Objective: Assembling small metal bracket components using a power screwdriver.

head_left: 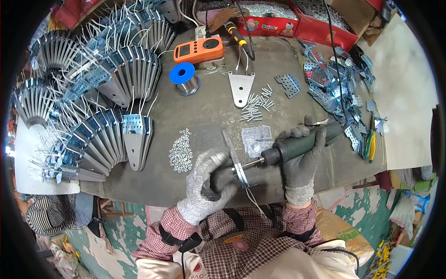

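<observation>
Gripping a dark green electric screwdriver (295, 147), the gloved right hand (299, 169) levels its bit at the side of a metal bracket (235, 158), which the gloved left hand (205, 180) grasps on edge above the front of the counter (204, 121), pale wires (254, 201) trailing from its near end. Left of the bracket lies a patch of small nuts (181, 152); beyond it, loose screws (253, 110) are heaped just beside another bracket (241, 86), lying flat.
</observation>
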